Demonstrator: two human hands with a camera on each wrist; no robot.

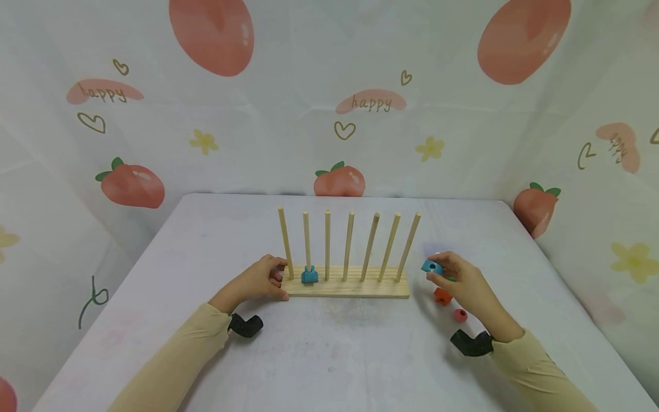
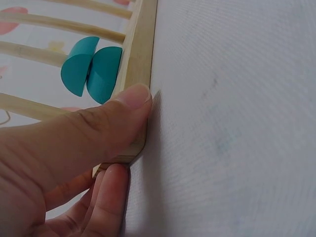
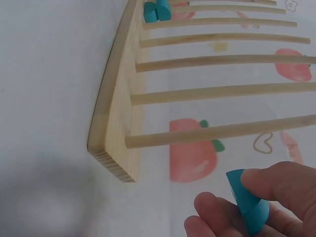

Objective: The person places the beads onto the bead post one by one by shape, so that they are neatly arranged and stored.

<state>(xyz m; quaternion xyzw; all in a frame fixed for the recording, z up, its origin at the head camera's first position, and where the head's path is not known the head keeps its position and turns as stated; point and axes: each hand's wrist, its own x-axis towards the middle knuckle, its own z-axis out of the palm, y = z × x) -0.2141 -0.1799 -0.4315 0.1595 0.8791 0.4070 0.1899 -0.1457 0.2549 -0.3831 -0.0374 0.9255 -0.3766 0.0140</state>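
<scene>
A wooden peg rack [image 1: 350,289] with a row of several upright pegs stands on the table. My left hand [image 1: 259,279] grips the left end of its base, thumb on the front edge and fingers behind the end. On the second peg from the left sit two teal half-round beads [image 2: 101,74], one above the other and turned differently. Beyond the rack's right end, my right hand [image 1: 460,283] holds another teal half-round bead [image 3: 256,217] above the table between thumb and fingers. A hole shows in that bead in the head view.
Below my right hand lie an orange bead [image 1: 442,296] and a pinkish-red round bead [image 1: 460,315]. A bit of green [image 1: 451,278] shows there, mostly hidden by the hand. A printed curtain [image 1: 288,143] hangs behind the white-covered table [image 1: 334,355].
</scene>
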